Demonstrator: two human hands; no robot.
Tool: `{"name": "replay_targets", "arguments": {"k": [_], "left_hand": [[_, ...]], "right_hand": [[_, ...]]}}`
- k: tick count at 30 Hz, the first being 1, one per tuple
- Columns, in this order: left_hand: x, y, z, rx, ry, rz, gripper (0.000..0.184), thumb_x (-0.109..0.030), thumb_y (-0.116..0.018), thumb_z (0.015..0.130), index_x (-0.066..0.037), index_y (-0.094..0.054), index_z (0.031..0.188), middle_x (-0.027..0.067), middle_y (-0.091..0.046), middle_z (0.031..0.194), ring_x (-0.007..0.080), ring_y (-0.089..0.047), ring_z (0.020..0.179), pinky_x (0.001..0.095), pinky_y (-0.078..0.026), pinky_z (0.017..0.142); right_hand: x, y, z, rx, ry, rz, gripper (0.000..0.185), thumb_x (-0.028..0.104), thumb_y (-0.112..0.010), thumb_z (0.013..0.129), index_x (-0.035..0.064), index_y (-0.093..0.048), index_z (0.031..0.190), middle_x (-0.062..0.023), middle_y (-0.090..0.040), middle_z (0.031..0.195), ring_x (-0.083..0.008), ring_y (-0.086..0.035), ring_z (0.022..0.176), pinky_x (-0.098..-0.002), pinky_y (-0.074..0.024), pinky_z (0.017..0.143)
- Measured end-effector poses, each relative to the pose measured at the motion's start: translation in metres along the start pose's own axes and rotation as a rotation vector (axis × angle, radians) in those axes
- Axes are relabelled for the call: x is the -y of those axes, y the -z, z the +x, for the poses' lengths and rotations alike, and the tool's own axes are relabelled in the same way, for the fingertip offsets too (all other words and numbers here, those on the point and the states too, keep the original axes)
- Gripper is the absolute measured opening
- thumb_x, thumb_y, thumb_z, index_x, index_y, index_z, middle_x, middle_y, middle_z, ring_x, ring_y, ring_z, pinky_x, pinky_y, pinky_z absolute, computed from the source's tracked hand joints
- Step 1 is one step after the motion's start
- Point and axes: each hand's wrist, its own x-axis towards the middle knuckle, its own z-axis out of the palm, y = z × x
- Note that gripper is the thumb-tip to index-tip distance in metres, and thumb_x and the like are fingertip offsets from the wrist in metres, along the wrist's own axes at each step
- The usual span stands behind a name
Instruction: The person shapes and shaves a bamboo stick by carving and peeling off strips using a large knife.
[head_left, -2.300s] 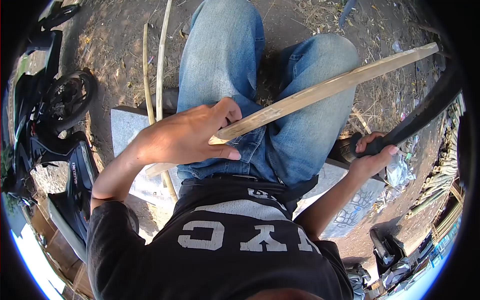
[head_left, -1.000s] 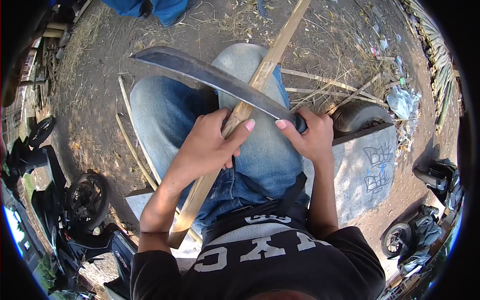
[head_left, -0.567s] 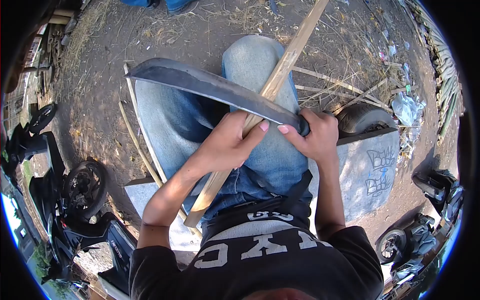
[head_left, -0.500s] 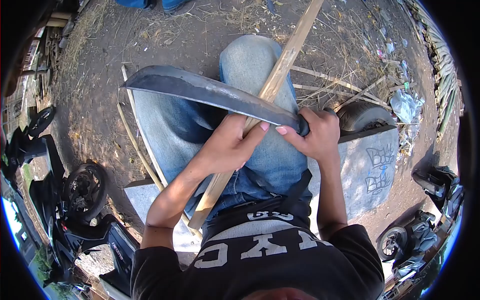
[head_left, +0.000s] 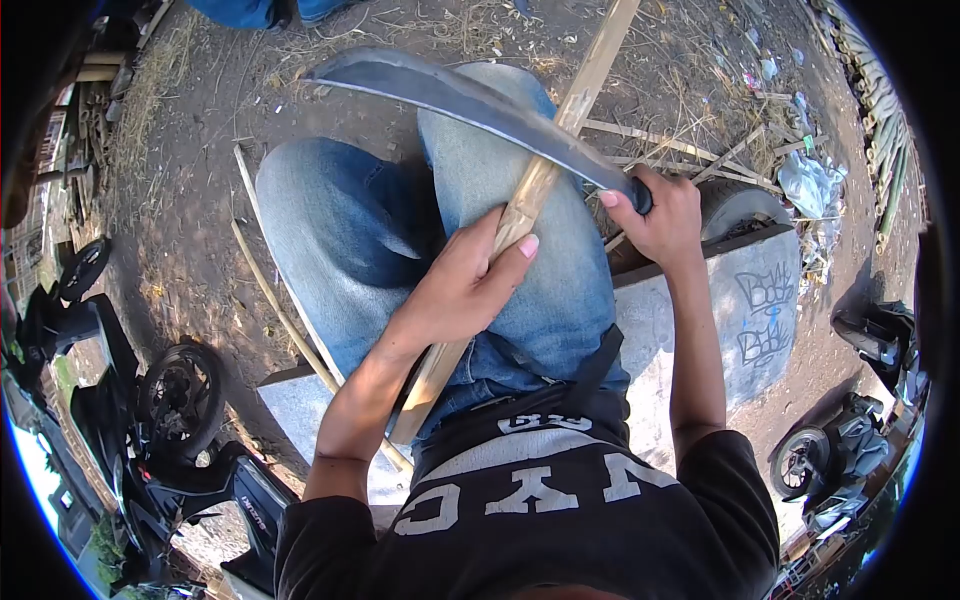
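Observation:
A long pale strip of wood or bamboo (head_left: 528,194) slants across my right thigh, its near end by my waist. My left hand (head_left: 458,285) is closed around its lower part, thumb on top. My right hand (head_left: 664,218) grips the dark handle of a machete (head_left: 450,95), whose long curved blade points to the upper left. The blade crosses over the strip, above my left hand; whether it touches the wood I cannot tell.
I sit on a grey slab with graffiti (head_left: 735,310). A tire (head_left: 738,208) stands behind its right side. Thin strips (head_left: 270,295) lean at my left. Motorcycles (head_left: 180,400) stand left and lower right. Bamboo poles (head_left: 880,130) lie at far right. Another person's blue-clad legs (head_left: 240,12) show at the top.
The machete and my right hand have moved up and to the right along the strip, away from my left hand. My left hand still holds the strip.

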Motion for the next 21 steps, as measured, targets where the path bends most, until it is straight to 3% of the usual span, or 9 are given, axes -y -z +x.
{"name": "replay_targets", "arguments": {"k": [2, 3, 8, 10, 11, 14, 16, 18, 21], "left_hand": [[-0.004, 0.002, 0.001, 0.018, 0.032, -0.042, 0.025, -0.015, -0.052, 0.105, 0.006, -0.053, 0.119, -0.0008, -0.048, 0.065, 0.0077, -0.047, 0.056, 0.0287, -0.038, 0.05], [-0.005, 0.002, 0.001, 0.038, 0.062, -0.081, 0.024, -0.015, -0.052, 0.105, 0.005, -0.053, 0.117, -0.0013, -0.048, 0.065, 0.007, -0.047, 0.056, 0.0281, -0.038, 0.05], [0.004, -0.002, 0.003, -0.026, -0.051, -0.066, 0.023, -0.014, -0.053, 0.104, 0.004, -0.053, 0.117, -0.0017, -0.048, 0.065, 0.0071, -0.046, 0.056, 0.0283, -0.037, 0.049], [0.008, -0.002, 0.004, -0.026, -0.098, -0.051, 0.023, -0.014, -0.053, 0.104, 0.005, -0.053, 0.117, -0.0016, -0.048, 0.065, 0.0072, -0.046, 0.056, 0.0284, -0.037, 0.05], [0.01, -0.001, 0.003, -0.007, -0.103, -0.058, 0.023, -0.014, -0.053, 0.104, 0.005, -0.053, 0.117, -0.0011, -0.048, 0.065, 0.0074, -0.046, 0.056, 0.0285, -0.037, 0.05], [0.01, 0.002, 0.005, 0.02, -0.104, -0.03, 0.024, -0.015, -0.053, 0.104, 0.005, -0.053, 0.118, -0.0007, -0.048, 0.066, 0.0073, -0.046, 0.057, 0.0284, -0.037, 0.051], [0.008, 0.004, 0.008, 0.023, -0.106, 0.036, 0.026, -0.016, -0.053, 0.104, 0.004, -0.053, 0.121, -0.001, -0.049, 0.066, 0.0067, -0.045, 0.057, 0.0279, -0.036, 0.05], [0.003, 0.003, 0.005, 0.008, -0.07, -0.055, 0.024, -0.017, -0.053, 0.105, 0.004, -0.054, 0.117, -0.0016, -0.048, 0.066, 0.0063, -0.045, 0.057, 0.0273, -0.036, 0.05], [0.002, 0.001, 0.003, -0.004, -0.056, -0.149, 0.021, -0.019, -0.053, 0.106, 0.002, -0.054, 0.11, -0.0025, -0.047, 0.066, 0.0057, -0.044, 0.057, 0.0261, -0.037, 0.05]], "right_hand": [[-0.01, 0.0, 0.007, -0.028, 0.005, -0.053, 0.07, 0.071, -0.068, 0.079, 0.0017, -0.071, 0.078, -0.0127, -0.058, 0.051, -0.0323, -0.063, 0.048, -0.041, -0.0505, 0.051], [-0.001, 0.007, 0.008, 0.038, -0.041, 0.002, 0.058, 0.057, -0.07, 0.084, -0.0004, -0.067, 0.078, -0.0178, -0.053, 0.054, -0.0388, -0.059, 0.052, -0.0438, -0.0465, 0.054], [0.034, 0.005, -0.005, 0.052, -0.065, 0.081, 0.057, 0.057, -0.072, 0.083, 0.0005, -0.067, 0.078, -0.0163, -0.051, 0.052, -0.0365, -0.06, 0.05, -0.0417, -0.0467, 0.052], [0.043, 0.005, -0.007, 0.038, 0.177, 0.038, 0.058, 0.059, -0.073, 0.082, 0.0014, -0.067, 0.077, -0.0146, -0.05, 0.05, -0.034, -0.061, 0.049, -0.0405, -0.047, 0.051], [0.041, 0.007, -0.004, 0.044, 0.192, -0.003, 0.06, 0.062, -0.072, 0.081, 0.0024, -0.067, 0.077, -0.0136, -0.052, 0.051, -0.0326, -0.062, 0.05, -0.0403, -0.0477, 0.051], [0.003, 0.008, 0.012, 0.039, 0.012, 0.047, 0.06, 0.062, -0.072, 0.081, 0.0028, -0.067, 0.078, -0.0134, -0.053, 0.051, -0.0332, -0.061, 0.049, -0.0407, -0.0473, 0.05], [-0.002, 0.002, 0.017, -0.002, 0.067, 0.038, 0.059, 0.062, -0.072, 0.081, 0.0026, -0.067, 0.078, -0.0143, -0.053, 0.051, -0.0341, -0.061, 0.05, -0.0408, -0.0476, 0.051], [0.004, -0.006, 0.018, -0.157, 0.117, -0.116, 0.066, 0.07, -0.071, 0.079, 0.0047, -0.065, 0.067, -0.0094, -0.051, 0.044, -0.0291, -0.059, 0.041, -0.0391, -0.0464, 0.043], [0.03, 0.001, 0.005, -0.06, 0.071, -0.087, 0.064, 0.066, -0.072, 0.079, 0.003, -0.066, 0.073, -0.0122, -0.055, 0.05, -0.0322, -0.06, 0.046, -0.0403, -0.0468, 0.047]]}}
